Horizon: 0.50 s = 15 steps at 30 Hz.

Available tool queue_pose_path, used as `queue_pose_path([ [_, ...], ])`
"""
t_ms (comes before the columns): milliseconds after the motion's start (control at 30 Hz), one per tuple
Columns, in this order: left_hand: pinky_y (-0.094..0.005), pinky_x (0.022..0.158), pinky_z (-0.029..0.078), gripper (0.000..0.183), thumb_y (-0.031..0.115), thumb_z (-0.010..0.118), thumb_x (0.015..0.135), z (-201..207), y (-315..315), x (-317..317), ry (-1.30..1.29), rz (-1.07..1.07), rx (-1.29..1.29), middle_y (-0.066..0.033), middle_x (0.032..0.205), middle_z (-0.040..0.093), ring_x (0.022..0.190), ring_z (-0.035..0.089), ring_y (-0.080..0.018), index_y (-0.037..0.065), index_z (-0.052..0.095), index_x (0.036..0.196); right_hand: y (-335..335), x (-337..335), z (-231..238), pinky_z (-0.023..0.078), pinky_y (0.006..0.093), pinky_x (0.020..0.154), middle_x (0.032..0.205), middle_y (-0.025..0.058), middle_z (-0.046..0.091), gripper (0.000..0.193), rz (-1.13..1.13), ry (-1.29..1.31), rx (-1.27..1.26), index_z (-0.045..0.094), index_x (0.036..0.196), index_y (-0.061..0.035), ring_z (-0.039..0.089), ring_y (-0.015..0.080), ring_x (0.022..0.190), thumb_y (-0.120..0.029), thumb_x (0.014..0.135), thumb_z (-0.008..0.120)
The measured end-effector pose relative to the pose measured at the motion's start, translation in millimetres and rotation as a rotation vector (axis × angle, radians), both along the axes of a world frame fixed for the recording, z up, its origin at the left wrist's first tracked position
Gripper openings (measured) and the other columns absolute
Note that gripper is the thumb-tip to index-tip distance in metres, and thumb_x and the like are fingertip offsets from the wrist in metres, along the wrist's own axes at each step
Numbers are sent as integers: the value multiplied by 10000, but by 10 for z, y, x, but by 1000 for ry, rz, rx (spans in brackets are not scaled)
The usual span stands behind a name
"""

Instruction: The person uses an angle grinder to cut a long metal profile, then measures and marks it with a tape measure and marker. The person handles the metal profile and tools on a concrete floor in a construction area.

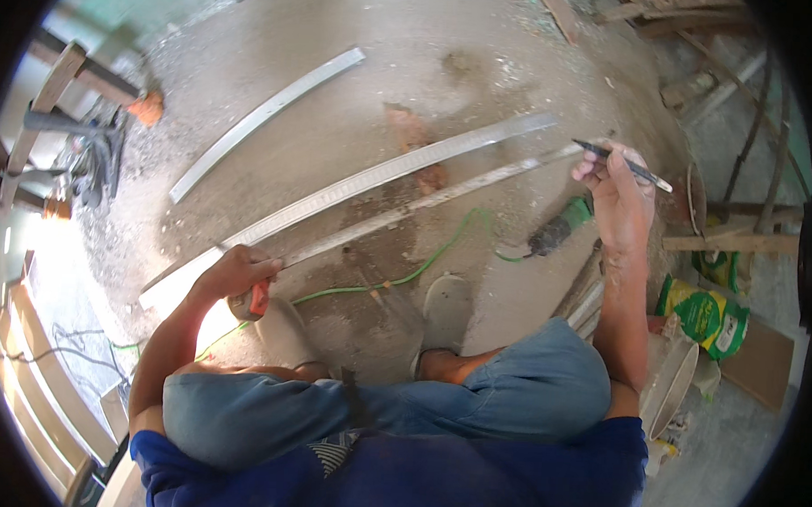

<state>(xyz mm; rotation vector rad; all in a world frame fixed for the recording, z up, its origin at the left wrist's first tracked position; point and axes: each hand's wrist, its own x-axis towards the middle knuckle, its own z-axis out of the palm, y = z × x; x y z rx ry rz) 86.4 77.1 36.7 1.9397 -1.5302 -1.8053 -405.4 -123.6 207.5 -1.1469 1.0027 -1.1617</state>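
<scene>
In my left hand [235,276] is a red-and-grey tape measure [254,300], my fingers closed around it beside the near end of a metal channel. My right hand [618,185] pinches a black marker pen [619,164] with a pale end, raised at the right. The long silvery metal channel [355,182] lies diagonally on the ground. Close alongside it, a narrow pale strip [398,213] runs from my left fingers toward the pen's dark tip; whether it is the tape's blade I cannot tell. Farther off lies a shorter metal strip [268,116].
A green-and-black power tool [561,228] lies right of centre, and a green cord [423,263] crosses the ground by my feet. Wooden pieces [737,240] and a green-and-yellow bag [703,316] are at the right. Wooden legs and dark tools [92,149] stand at the left.
</scene>
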Motion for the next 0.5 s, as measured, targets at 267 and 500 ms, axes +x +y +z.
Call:
queue_pose_path([
  [267,-301,587,475,426,394,653,941,90,-90,101,-105,164,87,-42,620,633,602,581,-105,19,709,748,-272,-577,-258,572,390,768,978,138,703,178,-214,-85,26,632,1090,-2,682,229,844,-150,994,611],
  [500,-310,547,459,441,395,677,939,9,-133,171,-176,158,-16,-32,600,612,579,560,-102,10,692,724,-289,-605,-382,581,399,771,982,141,715,181,-217,-88,53,640,1088,-12,694,226,851,-163,991,624],
])
